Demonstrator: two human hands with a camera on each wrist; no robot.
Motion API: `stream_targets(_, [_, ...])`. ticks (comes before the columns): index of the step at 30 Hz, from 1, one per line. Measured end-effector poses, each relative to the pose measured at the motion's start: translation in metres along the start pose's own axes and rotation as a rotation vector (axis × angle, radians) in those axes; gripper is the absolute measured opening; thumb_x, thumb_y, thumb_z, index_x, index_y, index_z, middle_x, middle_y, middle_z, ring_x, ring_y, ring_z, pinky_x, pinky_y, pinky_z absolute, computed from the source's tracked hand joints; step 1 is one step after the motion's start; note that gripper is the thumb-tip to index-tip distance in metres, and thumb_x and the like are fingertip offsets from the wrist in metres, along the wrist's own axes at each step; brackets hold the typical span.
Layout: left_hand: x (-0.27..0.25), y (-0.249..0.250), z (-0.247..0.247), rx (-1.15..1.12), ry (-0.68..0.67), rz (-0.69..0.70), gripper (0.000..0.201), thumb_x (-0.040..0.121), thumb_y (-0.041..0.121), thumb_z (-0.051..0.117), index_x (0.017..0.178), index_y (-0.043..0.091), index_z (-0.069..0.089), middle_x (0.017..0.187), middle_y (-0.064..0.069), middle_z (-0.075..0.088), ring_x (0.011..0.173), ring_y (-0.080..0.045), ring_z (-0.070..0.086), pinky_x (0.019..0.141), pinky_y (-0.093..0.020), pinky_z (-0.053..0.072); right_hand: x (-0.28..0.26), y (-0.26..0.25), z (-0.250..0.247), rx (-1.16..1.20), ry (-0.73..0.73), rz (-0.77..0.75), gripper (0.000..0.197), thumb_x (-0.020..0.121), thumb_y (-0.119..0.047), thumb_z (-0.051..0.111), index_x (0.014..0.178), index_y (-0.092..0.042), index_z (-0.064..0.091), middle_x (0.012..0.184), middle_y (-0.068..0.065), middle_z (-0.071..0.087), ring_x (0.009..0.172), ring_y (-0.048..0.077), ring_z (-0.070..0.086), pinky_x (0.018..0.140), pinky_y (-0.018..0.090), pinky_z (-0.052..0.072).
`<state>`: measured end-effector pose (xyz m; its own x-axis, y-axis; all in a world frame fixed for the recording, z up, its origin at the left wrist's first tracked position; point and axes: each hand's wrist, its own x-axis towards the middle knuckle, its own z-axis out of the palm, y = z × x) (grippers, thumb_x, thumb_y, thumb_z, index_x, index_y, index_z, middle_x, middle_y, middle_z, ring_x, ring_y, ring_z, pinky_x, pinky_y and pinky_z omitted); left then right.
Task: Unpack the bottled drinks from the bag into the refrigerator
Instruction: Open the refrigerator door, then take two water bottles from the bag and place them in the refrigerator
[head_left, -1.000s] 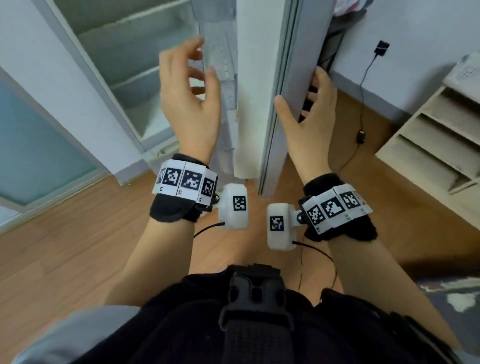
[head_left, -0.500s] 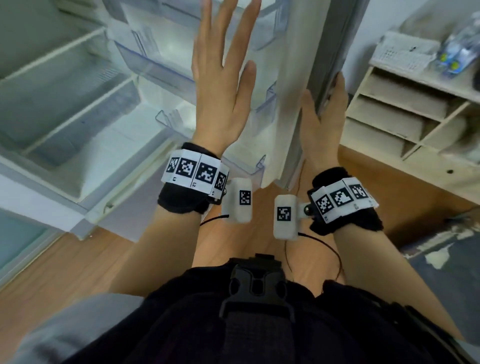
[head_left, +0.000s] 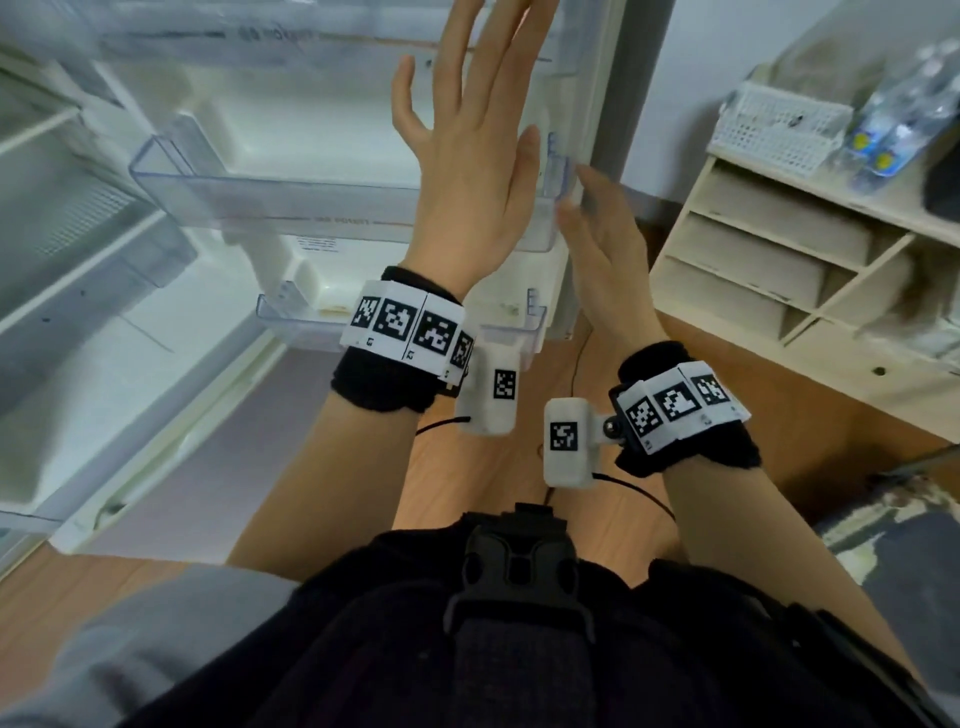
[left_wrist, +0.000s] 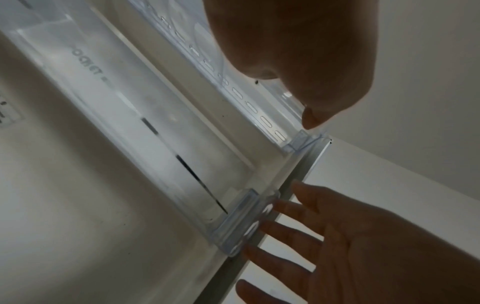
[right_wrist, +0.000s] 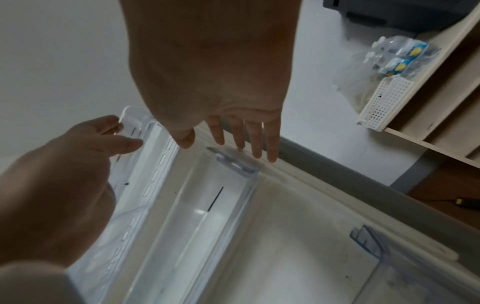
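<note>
Head view. Refrigerator door (head_left: 597, 104) stands open; clear door bins (head_left: 332, 208) are bare of bottles. Left hand (head_left: 467, 171) raised in front of the bins, fingers straight and spread, holding nothing. Right hand (head_left: 602, 249) also flat and empty, fingertips at the door's outer edge; contact not certain. The bag of bottled drinks (head_left: 898, 119) lies up and well off to the right of both hands, on top of a wooden shelf unit (head_left: 769, 260), just beside a white basket (head_left: 779, 124). The right hand is the nearer.

Left wrist view. Left hand (left_wrist: 306, 51) close above the upper bin end, gripping nothing. The right hand's fingers (left_wrist: 291, 236) are spread along the grey door edge, just beside the lower bin's end wall.

Right wrist view. Right hand (right_wrist: 213, 67) with straight fingers at the door edge. The bag (right_wrist: 384, 61) sits far right of the palm, bottles lying on their sides, well apart from the grip.

Judgement: the coming move is a rightward reach to the bag, likely by the right hand.
</note>
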<state>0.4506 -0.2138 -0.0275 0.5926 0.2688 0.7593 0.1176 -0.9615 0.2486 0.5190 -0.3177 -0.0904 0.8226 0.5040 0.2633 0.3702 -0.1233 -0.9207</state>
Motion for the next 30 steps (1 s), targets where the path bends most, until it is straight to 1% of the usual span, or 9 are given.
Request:
stream_targets(3, [0.024, 0.003, 0.022, 0.094, -0.057, -0.038, 0.058, 0.085, 0.007, 0.043, 0.142, 0.011, 0.038, 0.151, -0.007, 0.037, 0.143, -0.03, 0.027, 0.112, -0.054, 0.013, 0.029, 0.013, -0.005, -0.005, -0.1, -0.013, 0.051, 0.099, -0.037, 0.04, 0.146, -0.018, 0.03, 0.149, 0.003, 0.04, 0.133, 0.016, 0.044, 0.11, 0.031, 0.039])
stream_targets(8, [0.06, -0.002, 0.052, 0.18, -0.145, -0.088, 0.066, 0.08, 0.013, 0.038, 0.145, 0.019, 0.032, 0.154, -0.003, 0.031, 0.145, -0.025, 0.022, 0.11, -0.045, 0.018, 0.076, 0.023, -0.01, -0.012, -0.182, -0.004, 0.054, 0.1, -0.039, 0.037, 0.149, -0.027, 0.018, 0.154, 0.002, 0.032, 0.138, 0.018, 0.038, 0.115, 0.041, 0.034])
stream_targets(10, [0.073, -0.007, 0.065, 0.225, -0.202, -0.096, 0.065, 0.083, 0.018, 0.038, 0.147, 0.021, 0.028, 0.155, -0.002, 0.027, 0.146, -0.024, 0.019, 0.11, -0.044, 0.016, 0.095, 0.026, -0.01, -0.022, -0.19, 0.001, 0.052, 0.102, -0.035, 0.033, 0.15, -0.028, 0.015, 0.156, 0.001, 0.029, 0.141, 0.017, 0.033, 0.116, 0.034, 0.031])
stream_targets(13, [0.091, -0.018, 0.084, 0.276, -0.261, -0.091, 0.065, 0.086, 0.021, 0.037, 0.149, 0.023, 0.021, 0.158, -0.002, 0.02, 0.148, -0.024, 0.013, 0.111, -0.043, 0.014, 0.124, 0.036, -0.009, -0.033, -0.188, 0.001, 0.049, 0.104, -0.026, 0.029, 0.15, -0.025, 0.014, 0.156, 0.0, 0.027, 0.132, 0.001, 0.029, 0.097, -0.004, 0.027])
stream_targets(15, [0.103, -0.028, 0.097, 0.28, -0.266, -0.08, 0.068, 0.084, 0.017, 0.039, 0.149, 0.024, 0.022, 0.158, -0.002, 0.021, 0.148, -0.025, 0.014, 0.109, -0.043, 0.014, 0.144, 0.041, -0.006, -0.015, -0.176, -0.005, 0.048, 0.104, -0.021, 0.028, 0.15, -0.022, 0.015, 0.154, 0.0, 0.031, 0.125, -0.001, 0.031, 0.087, -0.008, 0.031])
stream_targets(20, [0.134, -0.052, 0.128, 0.303, -0.158, -0.02, 0.07, 0.078, 0.005, 0.041, 0.144, 0.028, 0.037, 0.152, -0.007, 0.034, 0.143, -0.029, 0.028, 0.096, -0.037, 0.014, 0.19, 0.047, 0.006, 0.007, -0.165, 0.054, 0.047, 0.103, -0.021, 0.027, 0.149, -0.026, 0.016, 0.152, -0.003, 0.032, 0.135, 0.013, 0.039, 0.111, 0.044, 0.039])
stream_targets(24, [0.153, -0.069, 0.148, 0.386, -0.157, 0.005, 0.067, 0.078, 0.006, 0.041, 0.14, 0.031, 0.042, 0.149, -0.009, 0.04, 0.139, -0.03, 0.035, 0.096, -0.036, 0.017, 0.223, 0.049, 0.015, -0.027, -0.164, 0.088, 0.045, 0.103, -0.026, 0.028, 0.148, -0.03, 0.02, 0.137, 0.008, 0.051, 0.113, 0.03, 0.057, 0.099, 0.049, 0.046])
stream_targets(26, [0.161, -0.081, 0.159, 0.449, -0.048, 0.079, 0.064, 0.069, 0.006, 0.047, 0.127, 0.031, 0.058, 0.133, -0.007, 0.059, 0.125, -0.028, 0.054, 0.086, -0.031, 0.02, 0.235, 0.05, 0.02, -0.023, -0.158, 0.096, 0.045, 0.103, -0.025, 0.029, 0.147, -0.029, 0.021, 0.128, 0.023, 0.055, 0.116, 0.046, 0.049, 0.096, 0.053, 0.046])
stream_targets(30, [0.171, -0.094, 0.17, 0.434, -0.024, 0.14, 0.064, 0.063, 0.008, 0.036, 0.112, 0.032, 0.068, 0.116, -0.002, 0.069, 0.11, -0.023, 0.065, 0.079, -0.029, 0.022, 0.248, 0.048, 0.026, -0.025, -0.156, 0.09, 0.045, 0.104, -0.026, 0.028, 0.147, -0.027, 0.02, 0.128, 0.03, 0.051, 0.116, 0.049, 0.047, 0.095, 0.056, 0.045])
